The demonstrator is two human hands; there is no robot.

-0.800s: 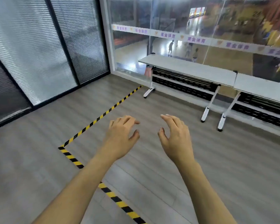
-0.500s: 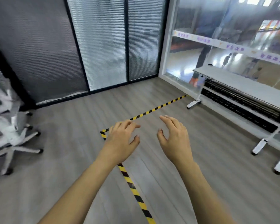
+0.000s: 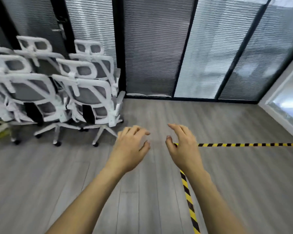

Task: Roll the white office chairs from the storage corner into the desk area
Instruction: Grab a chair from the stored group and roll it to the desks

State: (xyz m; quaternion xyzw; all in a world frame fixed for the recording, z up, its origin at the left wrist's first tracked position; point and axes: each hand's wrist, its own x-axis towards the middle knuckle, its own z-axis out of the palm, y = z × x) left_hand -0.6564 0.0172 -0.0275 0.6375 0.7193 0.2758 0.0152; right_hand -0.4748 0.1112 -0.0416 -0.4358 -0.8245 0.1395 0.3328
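The white office chairs (image 3: pixel 85 92) crowd the upper left of the frame, well apart from both hands. Left hand (image 3: pixel 130 149) and right hand (image 3: pixel 184 147) hover mid-frame, fingers loosely spread, grasping nothing.

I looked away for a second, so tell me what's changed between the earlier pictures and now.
The view has swung left: the long white desks by the window have gone out of frame, and the cluster of white mesh-backed office chairs now fills the left corner. The yellow-and-black floor tape has shifted right. Nothing was taken hold of. The left hand and right hand stay open and empty in front.
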